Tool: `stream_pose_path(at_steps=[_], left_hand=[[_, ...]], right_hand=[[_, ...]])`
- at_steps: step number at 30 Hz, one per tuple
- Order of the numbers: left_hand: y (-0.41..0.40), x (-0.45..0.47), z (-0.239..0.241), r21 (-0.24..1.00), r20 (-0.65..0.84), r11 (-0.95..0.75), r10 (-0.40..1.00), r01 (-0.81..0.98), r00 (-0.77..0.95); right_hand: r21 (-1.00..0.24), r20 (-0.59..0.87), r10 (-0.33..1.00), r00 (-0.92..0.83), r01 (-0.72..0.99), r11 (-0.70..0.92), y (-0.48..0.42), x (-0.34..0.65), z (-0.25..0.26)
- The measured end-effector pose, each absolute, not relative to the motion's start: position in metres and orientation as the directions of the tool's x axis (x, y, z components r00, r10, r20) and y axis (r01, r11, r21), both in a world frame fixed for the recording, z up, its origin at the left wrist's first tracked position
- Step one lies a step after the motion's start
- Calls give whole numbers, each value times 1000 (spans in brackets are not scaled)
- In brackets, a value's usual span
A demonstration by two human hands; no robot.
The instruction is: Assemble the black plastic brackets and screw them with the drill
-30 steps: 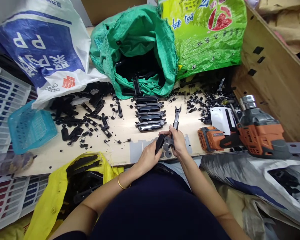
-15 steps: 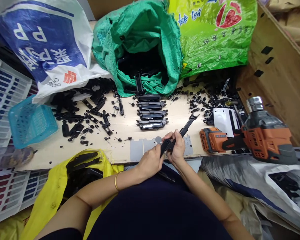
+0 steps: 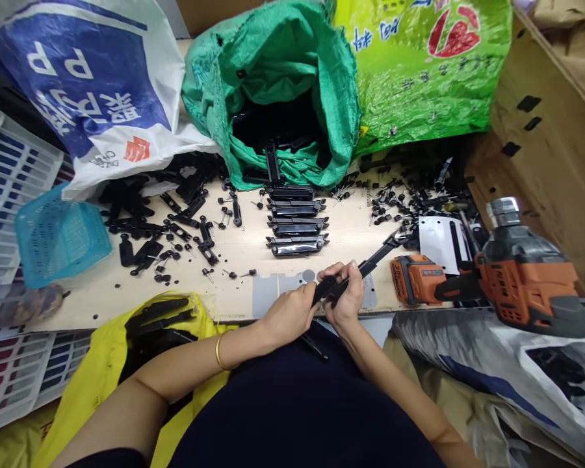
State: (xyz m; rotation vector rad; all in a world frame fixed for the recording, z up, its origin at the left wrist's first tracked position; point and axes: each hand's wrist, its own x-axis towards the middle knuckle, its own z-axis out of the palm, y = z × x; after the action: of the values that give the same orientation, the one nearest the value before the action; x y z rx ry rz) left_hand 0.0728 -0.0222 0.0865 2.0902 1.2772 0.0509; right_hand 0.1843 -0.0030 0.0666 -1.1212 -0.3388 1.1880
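Left hand (image 3: 288, 316): closed around a short black piece (image 3: 324, 289)
Right hand (image 3: 350, 297): wrapped around a long black bar (image 3: 379, 255)
Bar's axis: slanting forward and rightward from the right grip
Nearer hand: right

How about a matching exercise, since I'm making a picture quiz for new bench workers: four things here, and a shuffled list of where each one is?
Things:
1. Orange power tool
2. Blue basket
3. Green sack
4. Long black piece

Places:
A. Behind the row of black pieces
B. Gripped in the right hand
C. At the left side of the bench
D. At the right side of the bench

Right pairs: 1-D, 2-C, 3-A, 4-B
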Motion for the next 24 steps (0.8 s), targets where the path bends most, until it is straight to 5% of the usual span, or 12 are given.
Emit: stream_pose_path(at_steps=[3, 7, 9, 13, 17, 24], left_hand=[[6, 60, 71, 567, -294, -348, 761, 747, 578], [29, 47, 39, 398, -241, -454, 787, 797, 568], [28, 44, 23, 357, -169, -511, 788, 782, 592], [16, 46, 1, 436, -43, -564, 765, 701, 643], [12, 47, -7, 397, -6, -609, 746, 686, 666], [16, 45, -10, 385, 43, -648, 724, 657, 689]], right_hand=[[-874, -345, 858, 381, -463, -146, -4, 199, 50], [-823, -567, 819, -87, 20, -567, -14, 245, 34], [-827, -504, 854, -128, 356, -435, -19, 264, 31], [-650, -4, 974, -226, 741, 170, -15, 269, 18], [-579, 41, 878, -477, 705, 410, -6, 254, -7], [-598, 51, 802, -595, 625, 502, 3, 263, -18]])
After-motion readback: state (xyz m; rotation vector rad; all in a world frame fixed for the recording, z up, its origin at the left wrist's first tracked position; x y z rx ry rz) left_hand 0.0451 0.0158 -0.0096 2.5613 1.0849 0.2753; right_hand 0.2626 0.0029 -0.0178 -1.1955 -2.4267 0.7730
